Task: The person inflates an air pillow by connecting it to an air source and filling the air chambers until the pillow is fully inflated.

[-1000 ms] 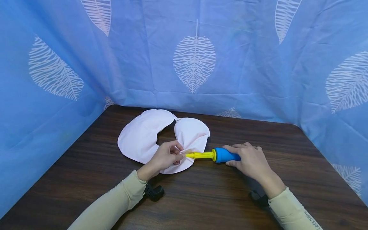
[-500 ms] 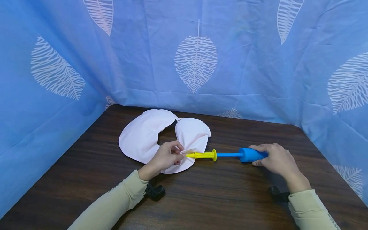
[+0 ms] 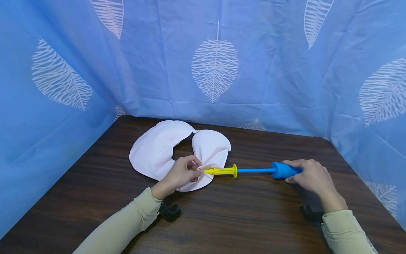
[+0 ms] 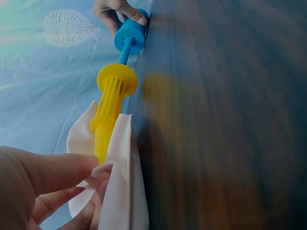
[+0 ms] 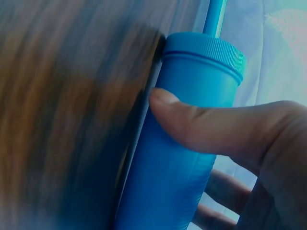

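Note:
A pale pink inflatable neck pillow (image 3: 152, 151) lies on the dark wooden table. Its near right part is creased where my left hand (image 3: 181, 173) pinches it at the tip of a hand pump. The pump's yellow nozzle end (image 4: 111, 96) points into that fold; the valve itself is hidden by fingers and fabric. From the yellow flange a thin blue rod (image 3: 255, 170) runs right to the blue barrel (image 5: 177, 129). My right hand (image 3: 314, 176) grips this barrel, thumb across it in the right wrist view. The rod stands well out of the barrel.
The dark wood tabletop (image 3: 222, 218) spreads around the pillow and pump. Blue cloth (image 3: 269, 53) with white leaf prints hangs behind and along both sides. Black straps (image 3: 169, 211) sit at both wrists.
My right hand has drawn the blue barrel to the right, away from the yellow part, baring the rod. It moved only slightly over the last half second. My left hand has stayed put.

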`<state>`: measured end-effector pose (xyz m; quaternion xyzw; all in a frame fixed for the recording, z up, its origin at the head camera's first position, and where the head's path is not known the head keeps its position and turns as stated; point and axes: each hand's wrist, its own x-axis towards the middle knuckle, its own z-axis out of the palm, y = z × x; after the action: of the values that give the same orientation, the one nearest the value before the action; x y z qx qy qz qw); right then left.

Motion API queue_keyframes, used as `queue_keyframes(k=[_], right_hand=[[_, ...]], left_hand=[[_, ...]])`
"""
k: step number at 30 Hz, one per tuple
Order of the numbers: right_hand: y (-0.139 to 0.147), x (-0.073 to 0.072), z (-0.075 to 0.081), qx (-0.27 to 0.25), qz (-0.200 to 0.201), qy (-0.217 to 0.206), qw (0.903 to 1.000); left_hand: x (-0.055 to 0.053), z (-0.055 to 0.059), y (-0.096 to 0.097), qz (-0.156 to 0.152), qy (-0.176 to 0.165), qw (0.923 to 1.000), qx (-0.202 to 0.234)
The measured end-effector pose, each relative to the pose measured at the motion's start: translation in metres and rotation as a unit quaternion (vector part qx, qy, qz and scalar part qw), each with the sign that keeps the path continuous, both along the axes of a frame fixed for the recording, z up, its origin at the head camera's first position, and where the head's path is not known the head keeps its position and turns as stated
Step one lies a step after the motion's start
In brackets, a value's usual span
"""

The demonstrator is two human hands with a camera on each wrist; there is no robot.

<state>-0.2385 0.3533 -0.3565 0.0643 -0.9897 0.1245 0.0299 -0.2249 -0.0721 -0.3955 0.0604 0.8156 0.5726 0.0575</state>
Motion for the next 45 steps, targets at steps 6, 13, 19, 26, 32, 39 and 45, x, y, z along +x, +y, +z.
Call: queue_keyframes(k=[6, 13, 19, 26, 32, 39, 45], right_hand=[[-0.013, 0.002, -0.003, 0.01, 0.011, 0.008, 0.9999], [-0.043, 0.013, -0.01, 0.027, 0.048, 0.041, 0.9976], [-0.077, 0.025, -0.016, 0.059, 0.082, 0.07, 0.9924], [-0.099, 0.032, -0.017, 0.068, 0.113, 0.076, 0.9883], [-0.102, 0.029, -0.015, 0.068, 0.115, 0.084, 0.9875], [-0.101, 0.025, -0.013, 0.07, 0.118, 0.09, 0.9864], [-0.099, 0.021, -0.009, 0.068, 0.116, 0.087, 0.9872]], left_hand=[[0.0, -0.001, -0.001, 0.005, -0.01, 0.9999, 0.01], [0.006, -0.008, 0.002, -0.008, -0.014, 0.9996, 0.023], [0.011, -0.011, 0.005, -0.012, -0.02, 0.9996, 0.018], [0.011, -0.011, 0.005, -0.016, -0.02, 0.9995, 0.017], [0.008, -0.008, 0.004, -0.012, -0.013, 0.9997, 0.015], [0.004, -0.004, 0.002, -0.009, -0.013, 0.9997, 0.017], [0.003, -0.002, 0.002, -0.009, -0.007, 0.9998, 0.019]])
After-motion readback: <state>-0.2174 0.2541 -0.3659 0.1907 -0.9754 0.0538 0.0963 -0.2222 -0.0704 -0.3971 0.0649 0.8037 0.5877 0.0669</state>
